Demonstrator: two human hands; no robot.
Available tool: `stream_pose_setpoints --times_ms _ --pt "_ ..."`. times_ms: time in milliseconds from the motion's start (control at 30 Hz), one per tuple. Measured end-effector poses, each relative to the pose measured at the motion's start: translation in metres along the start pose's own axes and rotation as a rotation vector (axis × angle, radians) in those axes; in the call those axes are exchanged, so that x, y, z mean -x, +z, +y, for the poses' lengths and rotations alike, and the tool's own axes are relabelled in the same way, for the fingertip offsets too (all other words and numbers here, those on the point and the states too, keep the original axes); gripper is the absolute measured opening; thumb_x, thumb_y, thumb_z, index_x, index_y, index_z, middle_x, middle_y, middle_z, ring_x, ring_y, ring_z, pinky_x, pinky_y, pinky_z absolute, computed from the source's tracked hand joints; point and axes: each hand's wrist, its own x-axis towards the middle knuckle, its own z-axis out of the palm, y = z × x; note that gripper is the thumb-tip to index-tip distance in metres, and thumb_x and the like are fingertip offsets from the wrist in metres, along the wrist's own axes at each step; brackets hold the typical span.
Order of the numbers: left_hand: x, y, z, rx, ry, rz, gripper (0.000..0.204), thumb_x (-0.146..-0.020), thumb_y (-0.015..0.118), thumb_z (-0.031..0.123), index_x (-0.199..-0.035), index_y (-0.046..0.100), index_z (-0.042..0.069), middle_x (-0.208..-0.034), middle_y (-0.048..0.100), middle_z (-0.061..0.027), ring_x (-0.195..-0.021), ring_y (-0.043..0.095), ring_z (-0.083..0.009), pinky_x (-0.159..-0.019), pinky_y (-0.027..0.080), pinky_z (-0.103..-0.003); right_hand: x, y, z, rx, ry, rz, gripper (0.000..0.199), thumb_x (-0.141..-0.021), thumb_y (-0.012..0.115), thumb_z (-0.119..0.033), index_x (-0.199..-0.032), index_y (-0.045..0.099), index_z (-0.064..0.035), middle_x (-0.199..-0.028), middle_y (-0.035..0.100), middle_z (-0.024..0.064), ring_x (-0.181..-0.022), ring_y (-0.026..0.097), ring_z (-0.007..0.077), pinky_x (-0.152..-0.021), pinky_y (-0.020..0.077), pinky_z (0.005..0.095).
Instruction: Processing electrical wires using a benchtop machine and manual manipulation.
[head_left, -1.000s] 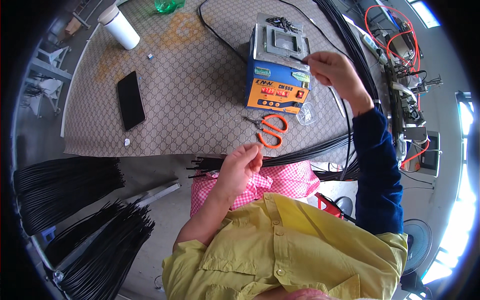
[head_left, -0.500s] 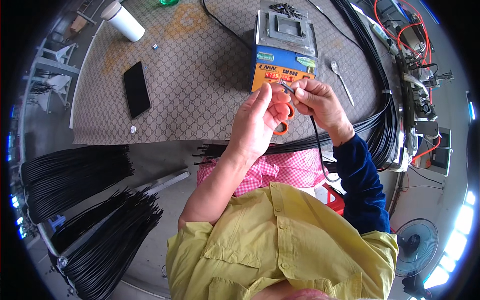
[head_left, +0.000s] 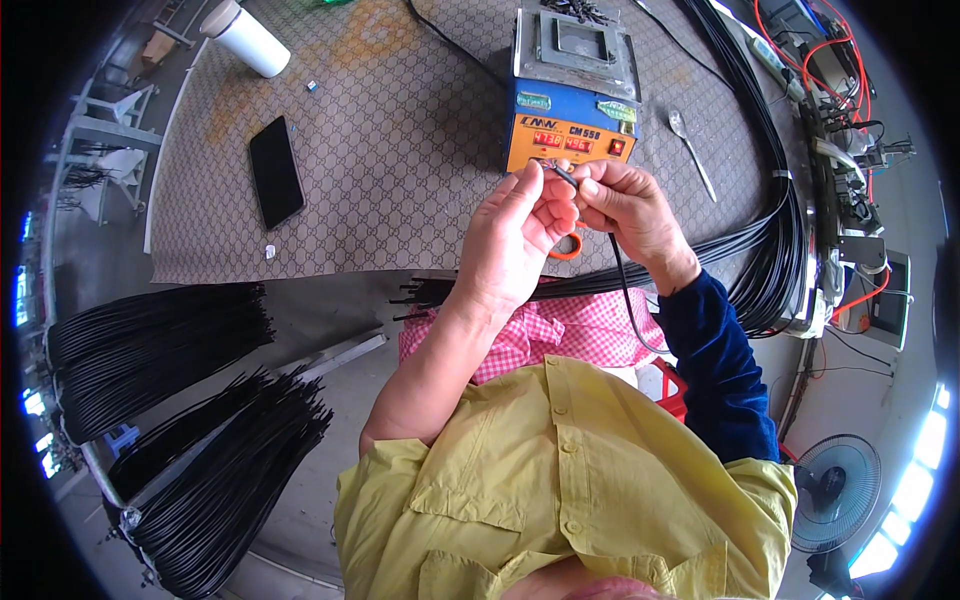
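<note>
In front of the orange and blue machine, my right hand (head_left: 640, 212) pinches a black cable (head_left: 619, 262) close to its end. The rest of the cable hangs down past my wrist toward my lap. My left hand (head_left: 508, 235) has its thumb and forefinger closed at the thin wire ends (head_left: 548, 164) coming out of the cable tip; its other fingers curl loosely. Fingertips partly cover the wires. Orange-handled scissors (head_left: 567, 248) lie below my hands on the patterned tabletop (head_left: 370, 190), mostly hidden by them.
The solder pot-like machine (head_left: 570, 130) with red digits stands just beyond my hands. A phone (head_left: 275, 174) and white bottle (head_left: 246, 40) are at left, a spoon (head_left: 692, 155) at right. Black cable bundles (head_left: 775, 230) curve along the right; more (head_left: 215, 485) hang lower left.
The cable end has shifted slightly left to my left fingertips, and my left thumb and forefinger have closed at its wires. My right hand keeps its pinch.
</note>
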Motion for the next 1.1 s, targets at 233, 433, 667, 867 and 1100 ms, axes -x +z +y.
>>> stream_pose_setpoints --times_ms 233,433,667,867,1100 --pt "0.0 -0.004 0.0 0.021 0.006 -0.008 0.023 -0.089 0.045 0.023 -0.095 0.055 0.003 -0.079 0.058 -0.0022 -0.07 0.055 -0.0095 -0.068 0.045 -0.023 0.002 0.004 0.0 -0.048 0.044 -0.003 0.013 -0.085 0.053 -0.011 -0.093 0.057 -0.0015 -0.075 0.054 -0.0011 -0.056 0.044 0.0019 -0.047 0.0322 0.0133" --pt "0.001 -0.005 0.0 0.029 0.001 0.0 0.022 -0.09 0.045 0.023 -0.094 0.055 0.004 -0.078 0.057 -0.0019 -0.071 0.054 -0.0093 -0.069 0.045 -0.023 0.004 0.009 -0.002 -0.047 0.058 0.042 0.013 -0.085 0.053 -0.012 -0.092 0.056 -0.0022 -0.074 0.054 -0.0012 -0.055 0.044 0.0017 -0.046 0.0317 0.013" --pt "0.001 -0.006 0.0 0.044 -0.006 0.02 0.022 -0.089 0.045 0.022 -0.096 0.055 0.004 -0.079 0.058 -0.003 -0.071 0.055 -0.0096 -0.069 0.045 -0.023 0.004 0.011 -0.002 -0.044 0.047 0.051 0.011 -0.085 0.053 -0.012 -0.091 0.056 -0.0022 -0.069 0.05 -0.0025 -0.051 0.04 0.0023 -0.043 0.027 0.0143" --pt "0.003 -0.005 0.001 0.013 -0.009 0.07 0.021 -0.088 0.048 0.021 -0.098 0.055 0.003 -0.077 0.058 -0.0026 -0.069 0.054 -0.0093 -0.066 0.045 -0.022 -0.001 0.011 -0.026 0.178 -0.074 0.158 0.012 -0.085 0.053 -0.01 -0.092 0.056 -0.0007 -0.065 0.049 -0.0031 -0.049 0.039 0.0018 -0.042 0.0273 0.014" --pt "0.001 -0.019 -0.006 0.041 -0.032 0.057 0.022 -0.087 0.05 0.02 -0.101 0.055 0.004 -0.076 0.056 -0.0012 -0.068 0.053 -0.0096 -0.066 0.044 -0.023 -0.016 0.001 -0.057 0.465 -0.172 0.181 0.015 -0.084 0.054 -0.009 -0.094 0.059 0.0014 -0.065 0.051 -0.0024 -0.05 0.041 -0.0005 -0.043 0.0293 0.0128"
